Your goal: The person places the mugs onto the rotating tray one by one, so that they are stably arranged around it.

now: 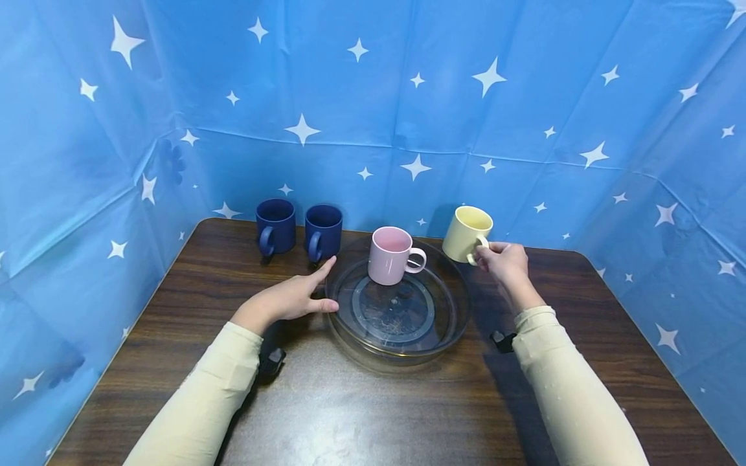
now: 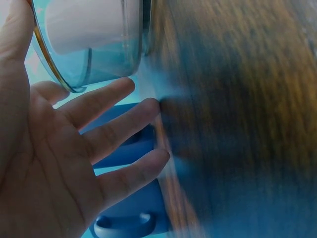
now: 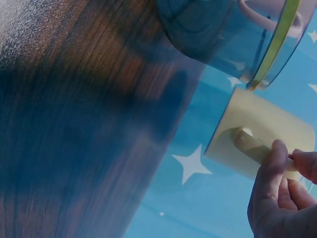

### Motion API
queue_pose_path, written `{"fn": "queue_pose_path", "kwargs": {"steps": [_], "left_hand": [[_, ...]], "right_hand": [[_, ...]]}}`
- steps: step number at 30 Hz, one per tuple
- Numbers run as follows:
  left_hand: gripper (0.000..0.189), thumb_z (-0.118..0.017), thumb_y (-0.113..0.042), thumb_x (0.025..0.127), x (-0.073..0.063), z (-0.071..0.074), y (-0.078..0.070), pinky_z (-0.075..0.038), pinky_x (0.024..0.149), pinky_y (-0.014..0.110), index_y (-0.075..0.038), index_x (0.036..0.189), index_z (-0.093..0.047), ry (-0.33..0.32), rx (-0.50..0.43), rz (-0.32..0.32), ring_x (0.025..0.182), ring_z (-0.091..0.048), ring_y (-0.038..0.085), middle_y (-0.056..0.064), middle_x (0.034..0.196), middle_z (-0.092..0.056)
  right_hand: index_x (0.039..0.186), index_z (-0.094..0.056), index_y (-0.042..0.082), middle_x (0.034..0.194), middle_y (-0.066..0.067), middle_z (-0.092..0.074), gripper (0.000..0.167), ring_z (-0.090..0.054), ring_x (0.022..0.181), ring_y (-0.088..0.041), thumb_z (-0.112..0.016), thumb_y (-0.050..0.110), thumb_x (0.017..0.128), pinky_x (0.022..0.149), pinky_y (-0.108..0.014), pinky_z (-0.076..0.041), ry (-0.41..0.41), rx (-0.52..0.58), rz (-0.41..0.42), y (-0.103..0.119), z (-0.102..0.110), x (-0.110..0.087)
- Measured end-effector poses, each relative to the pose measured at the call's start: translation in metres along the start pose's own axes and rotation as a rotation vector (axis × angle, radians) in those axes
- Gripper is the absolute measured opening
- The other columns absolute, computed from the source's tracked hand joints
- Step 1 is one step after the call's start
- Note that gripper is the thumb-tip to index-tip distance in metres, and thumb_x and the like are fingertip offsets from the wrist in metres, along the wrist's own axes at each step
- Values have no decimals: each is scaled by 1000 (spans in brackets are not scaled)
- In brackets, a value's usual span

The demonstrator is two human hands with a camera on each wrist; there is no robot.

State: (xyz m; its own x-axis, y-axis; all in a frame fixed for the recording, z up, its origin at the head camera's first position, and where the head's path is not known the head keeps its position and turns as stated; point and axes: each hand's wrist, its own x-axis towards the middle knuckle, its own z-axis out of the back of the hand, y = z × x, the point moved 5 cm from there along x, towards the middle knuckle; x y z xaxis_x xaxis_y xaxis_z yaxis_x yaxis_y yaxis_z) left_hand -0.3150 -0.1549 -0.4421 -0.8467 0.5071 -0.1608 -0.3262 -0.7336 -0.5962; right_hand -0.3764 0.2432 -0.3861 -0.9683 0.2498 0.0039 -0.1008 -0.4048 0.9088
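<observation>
A pale yellow mug [image 1: 463, 236] tilts slightly off the table at the right of a clear glass bowl [image 1: 402, 353]. My right hand [image 1: 506, 266] pinches its handle between thumb and fingers, as the right wrist view shows on the same yellow mug [image 3: 262, 124]. Inside the bowl, toward its back, stands a pink mug [image 1: 387, 264] with its handle to the right. At the bowl's left side is my left hand [image 1: 291, 298], fingers spread, the thumb at the rim. Seen from the left wrist, that hand [image 2: 59, 148] has its palm showing and grips nothing.
Two dark blue mugs stand at the back left: an outer blue mug [image 1: 278, 223] and an inner blue mug [image 1: 324, 230] near my left fingertips. A blue curtain [image 1: 373, 97] with white stars encloses the back and sides of the brown wooden table [image 1: 373, 414].
</observation>
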Motion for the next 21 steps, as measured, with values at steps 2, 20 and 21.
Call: {"fn": "queue_pose_path", "kwargs": {"steps": [2, 20, 21], "left_hand": [[95, -61, -48, 100, 0, 0, 0, -27, 116, 61, -18, 165, 3, -1, -1, 4, 146, -31, 46, 23, 164, -22], [96, -60, -52, 99, 0, 0, 0, -26, 116, 62, -17, 165, 2, 2, -19, 6, 147, -30, 46, 23, 164, -22], [97, -60, -53, 99, 0, 0, 0, -27, 116, 62, -17, 164, 2, 4, -18, 6, 147, -30, 46, 23, 164, -22]], "right_hand": [[119, -67, -14, 83, -10, -74, 30, -62, 60, -1, -64, 9, 100, 57, -15, -52, -1, -2, 1, 1, 1, -1], [120, -68, -13, 84, -9, -74, 30, -62, 61, -3, -65, 10, 100, 57, -15, -51, -6, -4, 19, 13, 6, -8], [119, -68, -13, 82, -8, -73, 30, -61, 60, -2, -65, 9, 100, 58, -16, -52, -6, 1, 22, 14, 7, -8]]}}
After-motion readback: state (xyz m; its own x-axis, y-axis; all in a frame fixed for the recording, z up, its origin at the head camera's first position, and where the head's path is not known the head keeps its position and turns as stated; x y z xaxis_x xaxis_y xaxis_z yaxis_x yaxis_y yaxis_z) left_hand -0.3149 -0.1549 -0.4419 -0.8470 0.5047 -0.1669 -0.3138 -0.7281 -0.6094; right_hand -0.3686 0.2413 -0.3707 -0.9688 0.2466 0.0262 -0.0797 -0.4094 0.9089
